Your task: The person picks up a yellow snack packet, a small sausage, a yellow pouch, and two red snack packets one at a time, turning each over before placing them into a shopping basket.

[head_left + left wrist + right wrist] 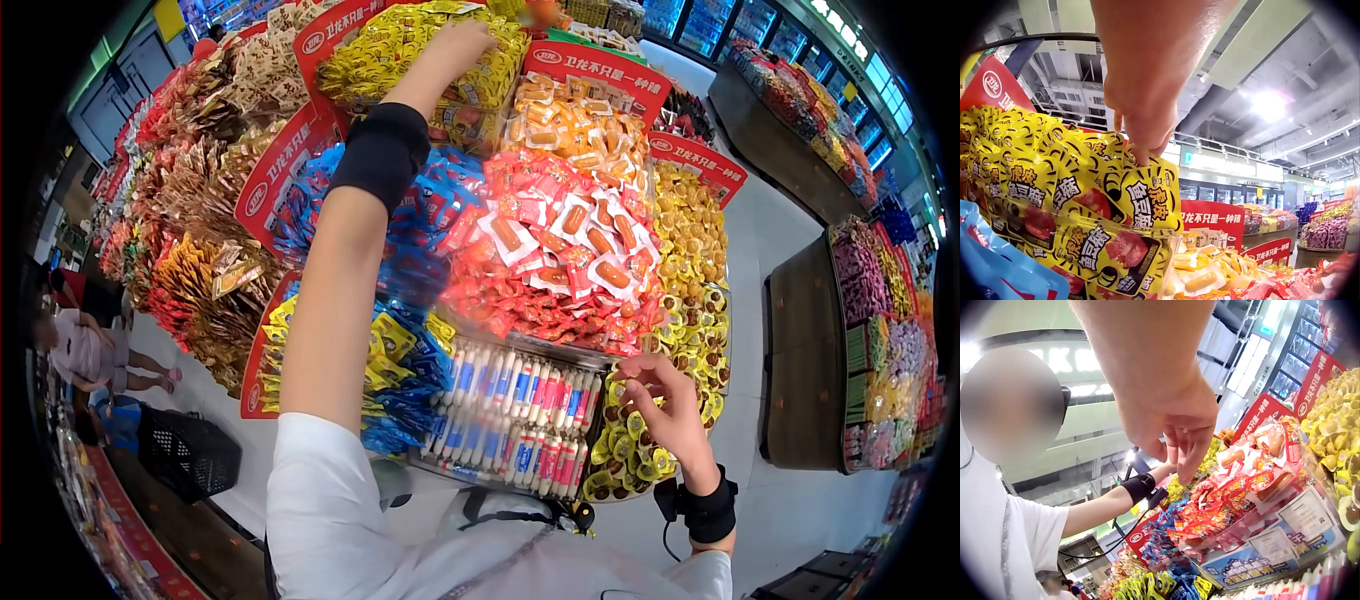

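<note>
My left hand (455,55) reaches to the far bin of yellow snack packets (370,60). In the left wrist view, the left fingers (1141,140) point down at the top edge of a front yellow packet (1147,197); some fingertips are hidden among the packets, and I cannot tell whether they pinch one. Nearer me, the right hand (672,405) hovers with loosely curled fingers and nothing in them. Below it are yellow-wrapped round snacks (625,450). The right wrist view shows this hand (1175,425) overlapping the red-wrapped snacks (1229,494).
Bins of blue packets (420,210), orange-wrapped snacks (580,125) and white stick-shaped packs (510,400) surround the red ones. Red signs (600,75) stand up along the bin edges. More stands (805,350) are on the right. A black basket (190,450) is at lower left, near a person (90,350).
</note>
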Demonstrator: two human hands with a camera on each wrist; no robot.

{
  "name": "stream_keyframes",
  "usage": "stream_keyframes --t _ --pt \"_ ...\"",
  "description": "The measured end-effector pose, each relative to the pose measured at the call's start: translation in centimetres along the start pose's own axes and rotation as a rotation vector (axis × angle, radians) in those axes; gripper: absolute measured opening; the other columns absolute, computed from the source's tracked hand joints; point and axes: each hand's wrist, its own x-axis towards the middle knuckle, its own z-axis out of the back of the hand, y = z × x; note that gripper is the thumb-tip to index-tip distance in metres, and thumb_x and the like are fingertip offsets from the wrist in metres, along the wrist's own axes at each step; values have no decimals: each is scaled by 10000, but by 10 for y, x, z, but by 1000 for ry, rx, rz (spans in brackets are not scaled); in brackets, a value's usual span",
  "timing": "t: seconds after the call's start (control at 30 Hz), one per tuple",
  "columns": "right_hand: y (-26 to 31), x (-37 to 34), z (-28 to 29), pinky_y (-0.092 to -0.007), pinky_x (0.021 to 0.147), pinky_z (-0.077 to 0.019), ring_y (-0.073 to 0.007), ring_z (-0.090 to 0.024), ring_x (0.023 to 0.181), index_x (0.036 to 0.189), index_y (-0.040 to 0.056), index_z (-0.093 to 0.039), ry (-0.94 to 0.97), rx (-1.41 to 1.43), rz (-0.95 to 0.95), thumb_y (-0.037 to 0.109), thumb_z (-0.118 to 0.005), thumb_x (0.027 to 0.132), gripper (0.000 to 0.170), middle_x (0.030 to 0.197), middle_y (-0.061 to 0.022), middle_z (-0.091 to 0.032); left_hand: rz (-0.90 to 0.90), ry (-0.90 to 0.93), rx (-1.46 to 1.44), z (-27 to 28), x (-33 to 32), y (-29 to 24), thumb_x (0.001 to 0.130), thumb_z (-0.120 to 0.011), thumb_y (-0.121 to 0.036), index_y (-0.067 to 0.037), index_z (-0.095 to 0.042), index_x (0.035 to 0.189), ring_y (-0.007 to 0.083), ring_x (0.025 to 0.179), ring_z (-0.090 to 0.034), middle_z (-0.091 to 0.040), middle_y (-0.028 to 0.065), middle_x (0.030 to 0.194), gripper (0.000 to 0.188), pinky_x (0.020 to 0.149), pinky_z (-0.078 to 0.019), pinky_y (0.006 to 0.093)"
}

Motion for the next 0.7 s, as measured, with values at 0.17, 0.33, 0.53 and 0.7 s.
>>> stream_keyframes --t 0.17,0.33,0.53,0.7 --pt "0 -8 0 -224 514 -426 -121 -603 665 980 19 -539 -17 -6 15 3 -534 795 186 856 -59 -619 2 58 68 12 -12 -3 710 -519 37 -144 -559 1021 213 996 -520 -568 38 961 362 917 -342 402" --pt "3 -19 0 -212 523 -425 -101 -601 676 987 6 -536 -18 17 -34 8 -526 811 177 849 -56 -614 5 177 88 25 -26 -5 742 -479 34 -163 -514 1116 166 1150 -432 -541 21 1143 424 1001 -269 421" --pt "5 -45 5 -217 561 -455 -117 -611 686 973 5 -530 -90 88 -89 14 -526 816 157 833 -65 -609 111 -179 43 44 -31 -24 795 -456 -44 -113 -475 1155 181 1189 -394 -496 30 1207 368 996 -272 430" --pt "-16 -75 11 -208 536 -461 -108 -604 676 971 17 -520 -170 140 -76 20 -502 836 136 837 -58 -606 73 -280 -2 68 -31 -60 795 -474 -88 -100 -479 1139 186 1165 -417 -507 51 1184 343 988 -280 411"
